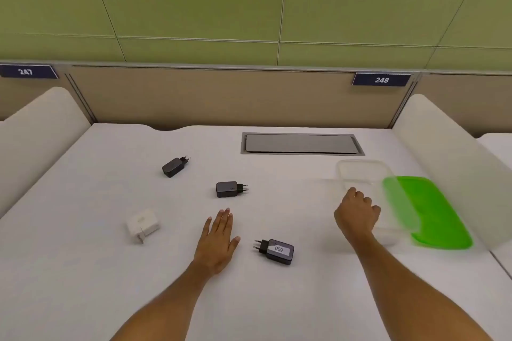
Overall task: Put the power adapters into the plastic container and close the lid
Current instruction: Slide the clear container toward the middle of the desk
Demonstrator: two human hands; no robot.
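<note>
Container (360, 174) motion-blurred, walls smeared, near rim unclear. Lid (432, 210) beside container on its right, left edge blurred. Right hand (357, 216) at container's near-left wall, fingers curled; grip contact unreadable, fingertips hidden. Both forearms cut by bottom edge. Sign "247" (26, 71), far left of container, clipped by left edge.

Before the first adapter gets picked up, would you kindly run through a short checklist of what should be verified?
1. Lid off: the green lid lies beside the clear container, ok.
2. Container steadied: the right hand is curled at its near wall; the grip is blurred, cannot tell.
3. Left hand free: open and flat, holding nothing, ok.
4. Adapters in view: three dark adapters and a white adapter lie apart on the table, ok.
5. Container empty: its walls are blurred, cannot tell.
</note>
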